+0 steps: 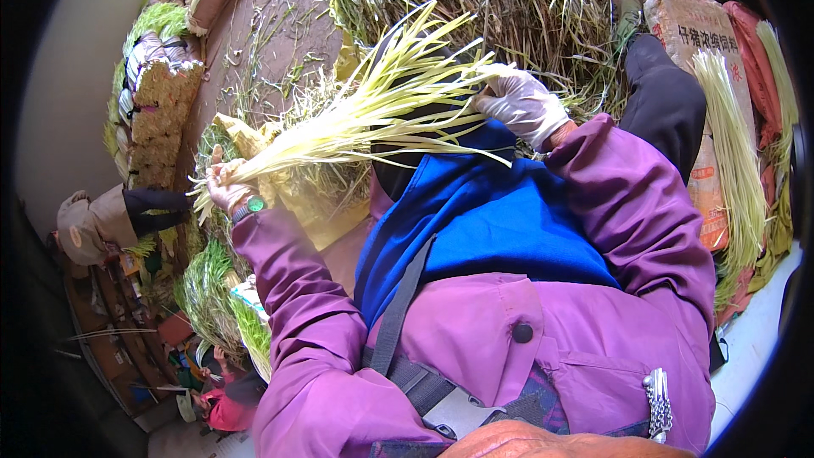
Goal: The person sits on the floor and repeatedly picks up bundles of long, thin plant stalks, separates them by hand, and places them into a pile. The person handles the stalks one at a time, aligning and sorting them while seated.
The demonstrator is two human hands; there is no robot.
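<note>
A fanned bundle of pale yellow-green leaves (375, 108), which look like blanched garlic chives, stretches across in front of me. My left hand (230, 183), with a green-faced watch at the wrist, grips it by the stalk ends. At the leaf tips, my right hand (524, 105) in a thin whitish glove has its fingers curled on a few leaves. Part of the blue apron (502, 216) over my lap lies under the bundle. Beneath the leaves is a yellow sack (305, 203) with straw-like trimmings around it.
A large heap of green and dry leaves (483, 6) lies ahead. On my right, a neat pale bundle (731, 159) rests on a printed woven sack (696, 32). Stacked bundles (159, 44) line the left wall. One person bends at left (102, 222); another sits at lower left (229, 407).
</note>
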